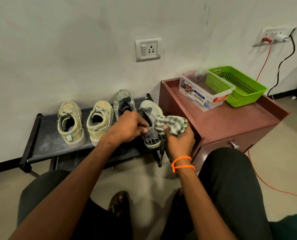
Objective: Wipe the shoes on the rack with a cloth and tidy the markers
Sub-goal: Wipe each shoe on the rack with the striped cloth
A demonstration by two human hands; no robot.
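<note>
A low black shoe rack (45,141) stands against the wall with several shoes on it. Two beige sneakers (71,123) (100,121) sit on its left half. A grey-laced shoe (123,101) stands behind my left hand. My left hand (128,129) grips a grey shoe (150,122) at the rack's right end, heel toward me. My right hand (179,142) holds a checked green-grey cloth (172,125) bunched against that shoe's right side. A clear plastic box (204,91) on the cabinet holds small items that I cannot make out as markers.
A maroon cabinet (230,122) stands right of the rack, with a green basket (237,85) beside the clear box. Red and black cables run from a wall socket (276,36) down to the floor at right. My knees and sandalled feet are below.
</note>
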